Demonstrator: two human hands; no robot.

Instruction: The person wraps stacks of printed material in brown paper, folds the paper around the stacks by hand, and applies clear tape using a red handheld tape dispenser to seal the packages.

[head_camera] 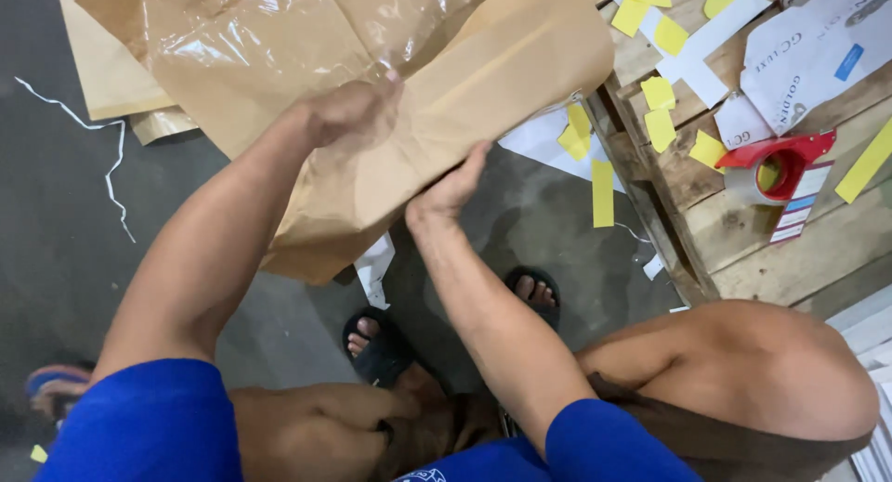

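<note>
Tape dispenser on pallet, right of paper bag.

one head-worn camera looks steeply down from above, close over the person's forearms and knees. it faces the dark floor, with a wooden pallet along its right edge.

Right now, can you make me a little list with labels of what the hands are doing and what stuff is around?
left hand: holds the brown paper package from on top
right hand: grips the package's lower edge
package cover: clear plastic film over its upper part
wooden pallet: at right, beside the package
on pallet: red tape dispenser, yellow paper strips, white printed wrapper
floor: dark, with a thin white strip
feet: in dark sandals
</note>
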